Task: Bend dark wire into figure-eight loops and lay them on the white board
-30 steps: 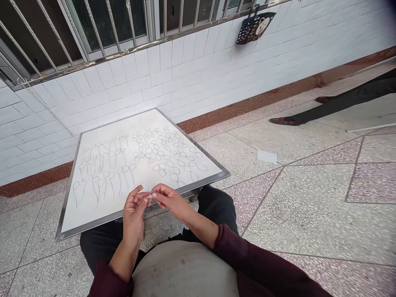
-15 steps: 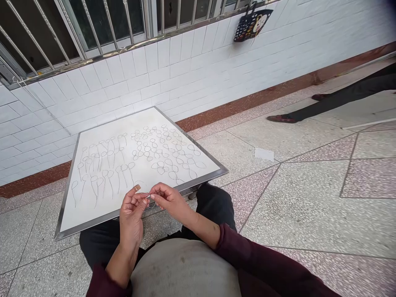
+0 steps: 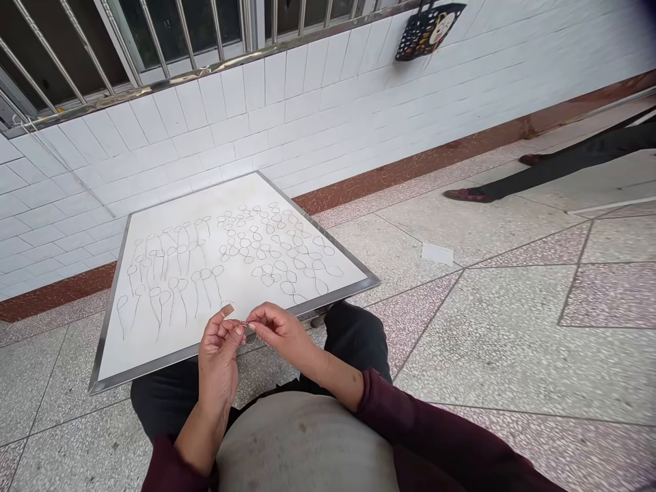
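Note:
A thin looped wire [image 3: 251,339] hangs at my fingertips, just off the board's near edge. My left hand [image 3: 220,352] pinches it between thumb and fingers; a tan bandage wraps one raised fingertip. From the right, my right hand [image 3: 279,333] pinches the same wire, its fingertips almost touching the left ones. The exact shape between the fingers is too small to make out. Under and beyond my hands lies a white board [image 3: 169,369] with a metal rim. Rows of single-looped wires with tails [image 3: 158,301] lie on its left, and several figure-eight wire loops [image 3: 287,277] on its right.
A white tiled wall [image 3: 215,109] with a barred window [image 3: 179,41] stands behind the board. A black patterned bag [image 3: 423,34] hangs from it. On the terrazzo floor lies a white paper [image 3: 437,253]. Another person's leg [image 3: 553,164] extends in at the right.
The view has shifted slightly. Both hands stay together at the same spot, with only small finger movements on the wire.

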A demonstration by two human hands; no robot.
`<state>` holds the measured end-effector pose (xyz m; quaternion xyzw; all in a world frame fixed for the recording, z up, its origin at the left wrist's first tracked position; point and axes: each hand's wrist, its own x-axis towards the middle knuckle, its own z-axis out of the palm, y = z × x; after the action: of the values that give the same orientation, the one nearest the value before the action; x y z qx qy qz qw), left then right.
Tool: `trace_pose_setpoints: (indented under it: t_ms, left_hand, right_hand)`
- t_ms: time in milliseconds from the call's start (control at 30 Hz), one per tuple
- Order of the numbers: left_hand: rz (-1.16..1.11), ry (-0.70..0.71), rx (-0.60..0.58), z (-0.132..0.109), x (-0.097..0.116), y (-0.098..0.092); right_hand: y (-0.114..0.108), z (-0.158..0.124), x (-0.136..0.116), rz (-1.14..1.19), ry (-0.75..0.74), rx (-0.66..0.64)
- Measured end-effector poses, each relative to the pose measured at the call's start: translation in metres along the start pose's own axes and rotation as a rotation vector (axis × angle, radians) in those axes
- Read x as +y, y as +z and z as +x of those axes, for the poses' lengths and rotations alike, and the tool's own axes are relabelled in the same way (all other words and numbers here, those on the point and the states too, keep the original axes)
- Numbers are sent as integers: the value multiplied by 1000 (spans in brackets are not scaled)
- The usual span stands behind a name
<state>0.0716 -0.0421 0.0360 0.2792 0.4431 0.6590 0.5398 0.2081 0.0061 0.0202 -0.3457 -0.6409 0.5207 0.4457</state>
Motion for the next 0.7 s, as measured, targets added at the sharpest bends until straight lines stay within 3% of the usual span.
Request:
trace_pose_setpoints:
  t_ms: [200,533,700]
  left_hand:
    - [21,32,52,2,-4,-3]
    - [20,78,97,2,-2,-5]
    - [-12,103,143,4,2,-9]
  right_hand:
    - [1,0,6,-12,-22,-12]
    - [4,-4,10,87,78,-112]
    - [8,-7,13,113,32,-132]
